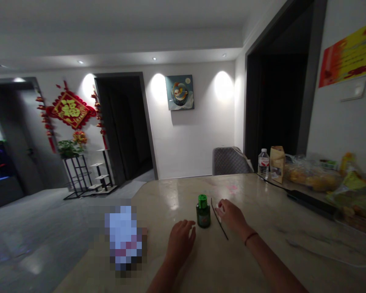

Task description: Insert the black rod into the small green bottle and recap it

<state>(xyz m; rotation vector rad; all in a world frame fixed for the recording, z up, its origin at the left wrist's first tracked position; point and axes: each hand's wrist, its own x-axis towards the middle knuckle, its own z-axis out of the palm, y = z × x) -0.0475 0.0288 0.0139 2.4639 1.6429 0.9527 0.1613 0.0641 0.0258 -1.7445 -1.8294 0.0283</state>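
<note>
A small dark green bottle (203,216) with a bright green ridged cap (203,200) stands upright on the marbled table (262,252). Just left of it, my left hand (180,239) rests with loosely bent fingers, holding nothing; its fingertips are close to the bottle but apart from it. A thin dark stick (222,227) lies slantwise to the bottle's right. My right hand (232,215) is beside the stick's upper part, its fingers curled together. Something small and whitish shows at those fingertips, too blurred to name. A dark band circles my right wrist.
A pixelated bluish object (123,236) is at the table's left. Along the right side are a water bottle (263,163), a brown paper bag (277,163), plastic food bags (312,177) and a long black device (312,203) with a cable. A grey quilted chair (232,160) stands behind the far edge.
</note>
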